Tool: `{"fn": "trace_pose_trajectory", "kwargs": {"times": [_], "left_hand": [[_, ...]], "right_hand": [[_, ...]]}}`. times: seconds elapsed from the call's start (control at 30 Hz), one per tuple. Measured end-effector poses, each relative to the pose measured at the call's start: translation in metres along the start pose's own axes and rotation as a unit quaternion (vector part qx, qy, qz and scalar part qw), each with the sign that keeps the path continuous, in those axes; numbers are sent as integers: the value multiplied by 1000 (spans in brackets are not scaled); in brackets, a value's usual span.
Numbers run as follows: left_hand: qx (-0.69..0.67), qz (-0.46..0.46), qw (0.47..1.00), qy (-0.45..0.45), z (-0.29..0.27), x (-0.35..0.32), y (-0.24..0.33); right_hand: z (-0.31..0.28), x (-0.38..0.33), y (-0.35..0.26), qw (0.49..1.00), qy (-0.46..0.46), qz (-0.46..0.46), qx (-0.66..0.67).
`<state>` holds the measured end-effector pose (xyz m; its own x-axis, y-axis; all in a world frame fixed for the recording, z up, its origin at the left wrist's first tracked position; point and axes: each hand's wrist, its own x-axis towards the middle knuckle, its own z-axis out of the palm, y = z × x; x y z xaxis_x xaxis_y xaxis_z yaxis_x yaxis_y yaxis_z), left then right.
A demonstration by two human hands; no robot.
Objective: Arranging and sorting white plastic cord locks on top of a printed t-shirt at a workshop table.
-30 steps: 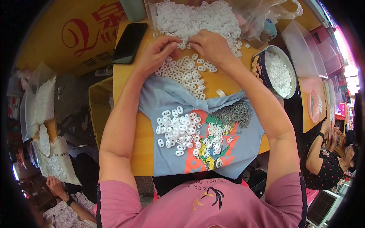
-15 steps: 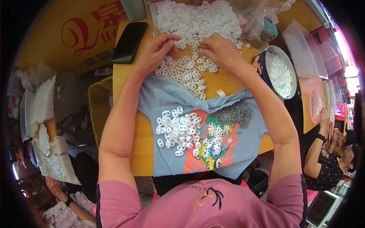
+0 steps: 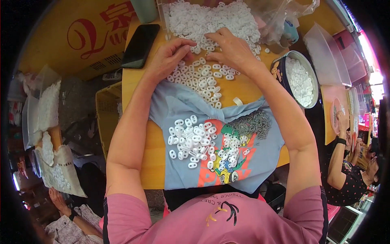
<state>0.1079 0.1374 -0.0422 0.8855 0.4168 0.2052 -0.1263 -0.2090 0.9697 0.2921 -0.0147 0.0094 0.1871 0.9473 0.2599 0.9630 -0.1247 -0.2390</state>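
My left hand (image 3: 171, 57) rests at the left edge of loose white plastic pieces (image 3: 197, 77), each oval with two holes. Its fingers are loosely bent, index and thumb slightly apart, and I see nothing between them. Opposite it, my right hand (image 3: 231, 51) is open over the near edge of a big heap of the same pieces (image 3: 211, 18), index and thumb wide apart. Closer to me, a blue-grey printed T-shirt (image 3: 260, 162) covers the table. On it are a pile of larger white two-hole pieces (image 3: 193, 140), smaller white pieces (image 3: 231, 150) and a mound of small metal screws or springs (image 3: 254, 124).
A dark phone (image 3: 140, 45) lies at the table's left edge, beside a pale green cup (image 3: 145, 10). To the right stand a round tin (image 3: 300, 79) of white pieces and a clear plastic bag (image 3: 276, 20). Other people sit left (image 3: 61, 203) and right (image 3: 345, 179).
My right hand has shifted up toward the big heap, and its index and thumb have spread apart. My left hand has moved slightly right and down. The pieces on the T-shirt look unchanged.
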Motion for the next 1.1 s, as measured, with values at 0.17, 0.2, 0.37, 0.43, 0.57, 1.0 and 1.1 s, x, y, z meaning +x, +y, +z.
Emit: {"fn": "trace_pose_trajectory", "kwargs": {"times": [0.17, 0.2, 0.37, 0.43, 0.57, 1.0, 1.1], "left_hand": [[5, 5, 1000, -3, 0, 0, 0], [6, 4, 1000, -6, 0, 0, 0], [4, 9, 1000, -3, -1, 0, -2], [9, 11, 1000, 1, 0, 0, 0], [17, 10, 1000, 5, 2, 0, 1], [10, 7, 1000, 5, 1, -1, 0], [-2, 8, 1000, -1, 2, 0, 0]], "right_hand": [[2, 3, 10, 997, -53, -47, -17], [3, 2, 10, 997, -54, -48, -17], [5, -4, 9, 997, 2, -69, 26], [5, -2, 8, 997, 1, -67, 24], [7, 3, 10, 998, -40, -51, 25], [16, 10, 20, 997, 17, -61, 44], [17, 11, 25, 997, 20, -53, 53]]}}
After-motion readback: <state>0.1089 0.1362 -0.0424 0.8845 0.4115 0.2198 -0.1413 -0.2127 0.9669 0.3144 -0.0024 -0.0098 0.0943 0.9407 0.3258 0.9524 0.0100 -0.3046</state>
